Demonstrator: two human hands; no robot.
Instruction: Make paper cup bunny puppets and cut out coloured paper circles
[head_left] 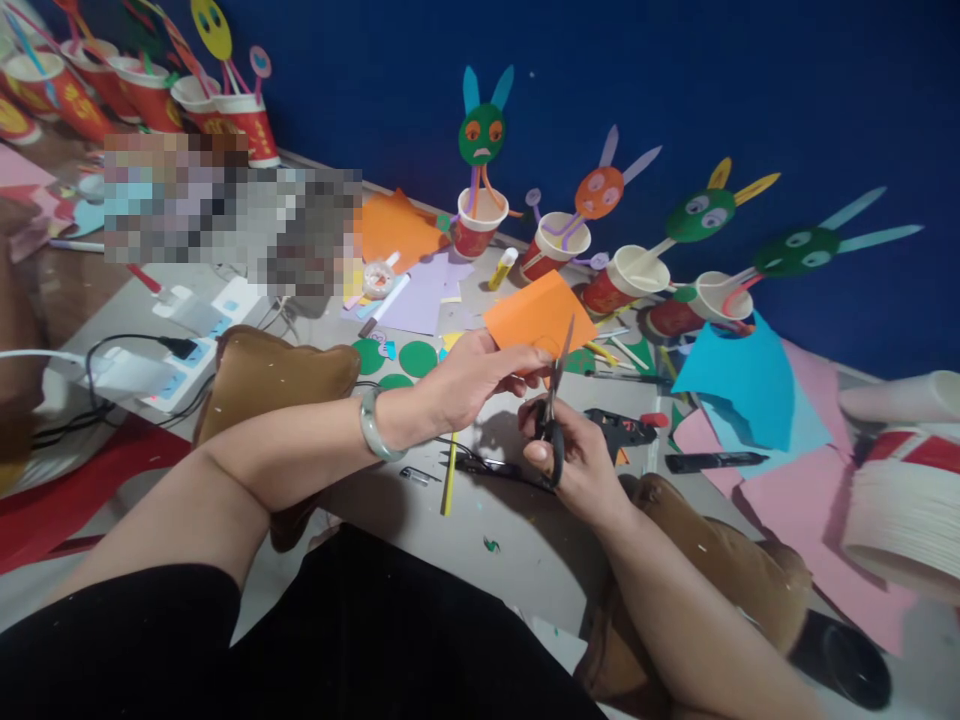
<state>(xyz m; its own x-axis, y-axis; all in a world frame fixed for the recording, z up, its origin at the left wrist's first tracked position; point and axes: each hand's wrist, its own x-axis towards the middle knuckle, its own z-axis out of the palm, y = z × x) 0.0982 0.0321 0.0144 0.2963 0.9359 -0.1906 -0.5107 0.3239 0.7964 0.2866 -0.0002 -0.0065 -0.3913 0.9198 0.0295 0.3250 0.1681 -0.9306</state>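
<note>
My left hand (487, 375) is closed on a sheet of orange paper (536, 305), pinching its near edge over the table. A round pencil-like outline shows faintly by the fingers. My right hand (574, 455) grips black-handled scissors (556, 405), blades pointing up at the paper's right part; whether they touch it is hard to tell. Below lie a glue gun (621, 428), a yellow strip (449, 480) and green paper circles (418, 358). Behind the paper stands a yellow glue stick (502, 268).
Paper cups with paper-faced figures, one a green face (481, 135), line the blue partition (360, 90). Blue paper (739, 380), a black marker (716, 461) and stacked white cups (904, 510) are at right. A power strip (184, 370) with cables lies left, near brown cushions (270, 385).
</note>
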